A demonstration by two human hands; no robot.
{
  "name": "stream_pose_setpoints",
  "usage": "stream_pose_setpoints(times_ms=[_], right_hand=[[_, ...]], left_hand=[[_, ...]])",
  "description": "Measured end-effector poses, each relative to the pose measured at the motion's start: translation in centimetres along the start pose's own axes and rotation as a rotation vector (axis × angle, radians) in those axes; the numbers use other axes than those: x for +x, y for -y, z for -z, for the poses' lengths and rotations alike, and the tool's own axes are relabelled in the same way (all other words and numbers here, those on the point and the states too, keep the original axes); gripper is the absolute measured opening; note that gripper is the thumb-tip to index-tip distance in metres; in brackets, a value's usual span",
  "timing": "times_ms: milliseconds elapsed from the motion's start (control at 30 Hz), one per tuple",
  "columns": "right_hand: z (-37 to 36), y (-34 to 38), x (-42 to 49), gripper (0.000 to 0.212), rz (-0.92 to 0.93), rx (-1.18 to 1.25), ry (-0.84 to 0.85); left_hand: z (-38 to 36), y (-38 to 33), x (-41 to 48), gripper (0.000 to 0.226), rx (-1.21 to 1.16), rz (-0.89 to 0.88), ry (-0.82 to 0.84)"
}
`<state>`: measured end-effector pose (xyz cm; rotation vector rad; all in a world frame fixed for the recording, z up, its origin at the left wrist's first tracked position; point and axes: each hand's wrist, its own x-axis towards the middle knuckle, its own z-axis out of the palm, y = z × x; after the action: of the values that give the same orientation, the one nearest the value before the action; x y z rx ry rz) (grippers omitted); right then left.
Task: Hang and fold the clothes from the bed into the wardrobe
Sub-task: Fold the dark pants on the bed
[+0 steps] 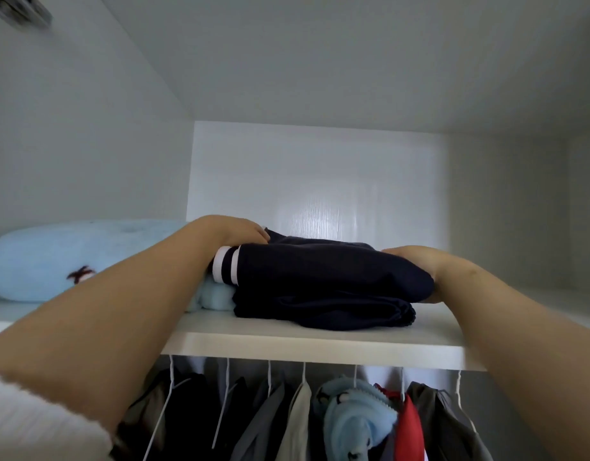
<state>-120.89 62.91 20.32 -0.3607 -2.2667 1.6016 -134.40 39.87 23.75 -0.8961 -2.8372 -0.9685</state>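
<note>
The left hand (242, 229) lies on top of the folded dark blue clothes (320, 277), at the far left corner of the pile. Its fingers look flat and spread on the cloth, not curled around it. The right hand (415, 261) is on the right end of the pile. Its fingers lie flat over the top and its palm leans against the side of the top fold. Both arms are bare and reach up from the bottom of the view. A white sleeve (37, 427) shows at the bottom left. The pile has a cuff with white stripes (225, 264) just under the left wrist. The clothes sit on the white top shelf (287, 344) of the wardrobe (320, 181), near its front edge. A small fluffy light blue thing (213, 296) sits on the shelf and touches the left side of the pile. A big light blue soft toy (70, 257) lies farther left on the same shelf, behind the left arm. Under the shelf, white hangers (303, 374) hold more clothes in a row. One of them is a fluffy blue top (353, 420), and a red top (408, 424) hangs just to its right. The other hanging clothes are dark or grey.
</note>
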Motion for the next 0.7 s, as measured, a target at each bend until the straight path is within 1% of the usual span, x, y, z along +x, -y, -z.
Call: stream_pose_setpoints(times_ms=[33, 67, 100, 133, 167, 200, 233, 267, 300, 333, 367, 400, 433, 467, 500, 533, 600, 700], right_hand=[[0.1, 0.5, -0.2, 0.015, 0.012, 0.016, -0.054], [0.7, 1.0, 0.4, 0.026, 0.061, 0.048, -0.153], [0.9, 1.8, 0.5, 0.037, 0.12, 0.043, -0.287], [1.0, 2.8, 0.8, 0.043, 0.223, 0.024, -0.371], [0.7, 3.9, 0.9, 0.045, 0.302, -0.04, -0.384], [0.2, 4.9, 1.2, 0.046, 0.372, -0.13, -0.338], [-0.6, 5.5, 1.5, 0.047, 0.4, -0.271, -0.275], [-1.2, 5.7, 2.2, 0.049, 0.403, -0.43, -0.218], [-2.0, 5.8, 2.7, 0.051, 0.386, -0.612, -0.169], [-2.8, 5.6, 3.4, 0.053, 0.357, -0.791, -0.111], [-3.5, 5.2, 4.0, 0.054, 0.323, -0.916, -0.035], [-4.0, 4.6, 4.4, 0.053, 0.267, -0.963, 0.063], [-4.3, 4.1, 4.8, 0.05, 0.187, -0.946, 0.164], [-4.5, 3.6, 5.1, 0.042, 0.11, -0.895, 0.248], [-4.6, 3.5, 5.1, 0.033, 0.054, -0.857, 0.299], [-4.6, 3.5, 5.3, 0.029, 0.031, -0.855, 0.327], [-4.4, 3.8, 5.4, 0.032, 0.005, -0.886, 0.353], [-4.6, 3.8, 5.1, 0.033, -0.022, -0.863, 0.37]], left_hand=[[0.6, -0.4, -0.2, 0.028, -0.042, 0.025, 0.009], [1.2, -0.8, -0.5, 0.038, -0.091, 0.043, 0.0], [2.0, -1.3, -0.4, 0.046, -0.085, 0.035, -0.065], [2.7, -2.0, -0.1, 0.05, -0.001, -0.003, -0.215], [3.2, -2.9, 0.1, 0.05, 0.091, -0.075, -0.362], [3.2, -4.0, 0.3, 0.05, 0.153, -0.168, -0.456], [2.7, -4.9, 0.4, 0.05, 0.185, -0.228, -0.459], [2.0, -5.4, 0.9, 0.05, 0.244, -0.278, -0.398], [0.8, -5.4, 1.5, 0.047, 0.322, -0.281, -0.295], [-0.5, -4.9, 2.1, 0.045, 0.407, -0.233, -0.189], [-1.5, -4.2, 2.7, 0.045, 0.491, -0.166, -0.098], [-2.3, -3.3, 3.0, 0.046, 0.532, -0.073, -0.021], [-2.8, -2.4, 3.1, 0.048, 0.494, 0.03, 0.051], [-3.1, -1.8, 3.2, 0.047, 0.442, 0.089, 0.098], [-3.1, -1.6, 3.3, 0.044, 0.397, 0.105, 0.16], [-3.0, -1.7, 3.6, 0.039, 0.381, 0.096, 0.222], [-2.6, -2.0, 3.7, 0.035, 0.388, 0.063, 0.297], [-2.6, -2.0, 3.6, 0.027, 0.43, 0.04, 0.32]])
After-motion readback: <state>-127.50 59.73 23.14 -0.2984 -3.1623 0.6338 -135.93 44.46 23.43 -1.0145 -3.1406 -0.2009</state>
